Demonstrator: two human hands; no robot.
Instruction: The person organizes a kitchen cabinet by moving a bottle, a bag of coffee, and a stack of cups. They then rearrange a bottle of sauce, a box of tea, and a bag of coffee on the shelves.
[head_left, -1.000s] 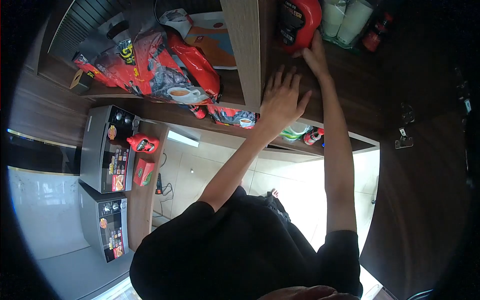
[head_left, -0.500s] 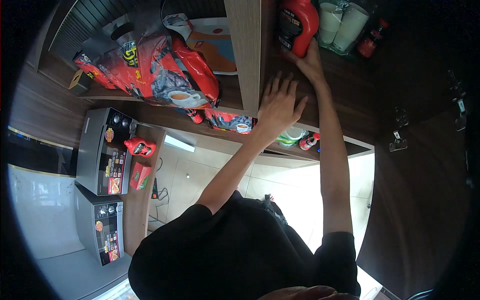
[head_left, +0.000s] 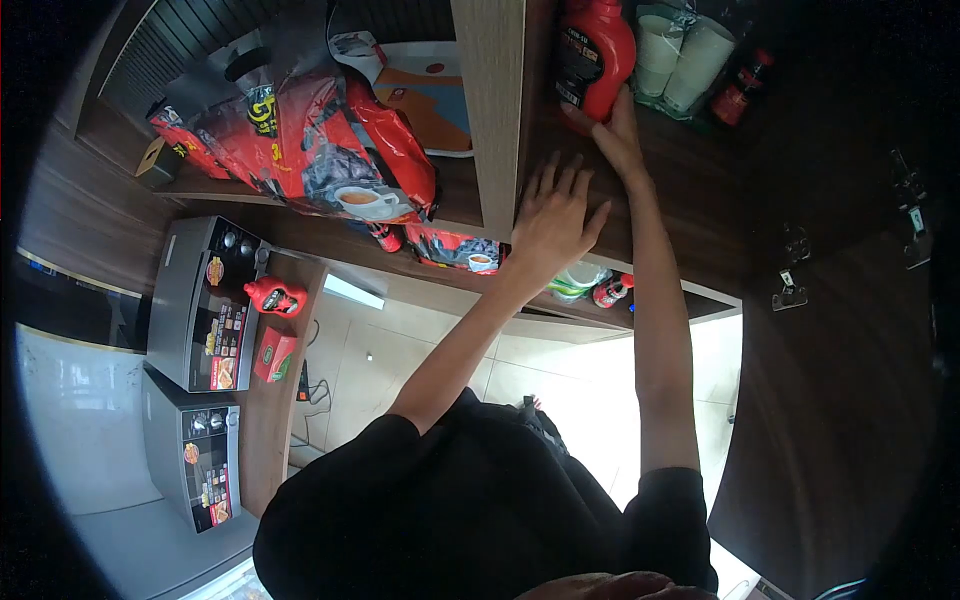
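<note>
A red chili sauce bottle with a black label stands in the right-hand compartment of the dark wooden cabinet. My right hand is closed around its lower end, the thumb on the near left side; part of the fingers is hidden by the bottle. Lower and to the left, my left hand lies on the shelf board with its fingers spread, holding nothing. Beside the bottle are wrapped paper cups and a small dark red bottle.
A wooden divider separates off a large red coffee bag and a tray. Below sit another coffee bag and a small bottle. An open cabinet door is at right; microwave ovens stand at left.
The view has shifted slightly. My right hand stays on the chili sauce bottle and my left hand stays on the shelf, with little visible movement.
</note>
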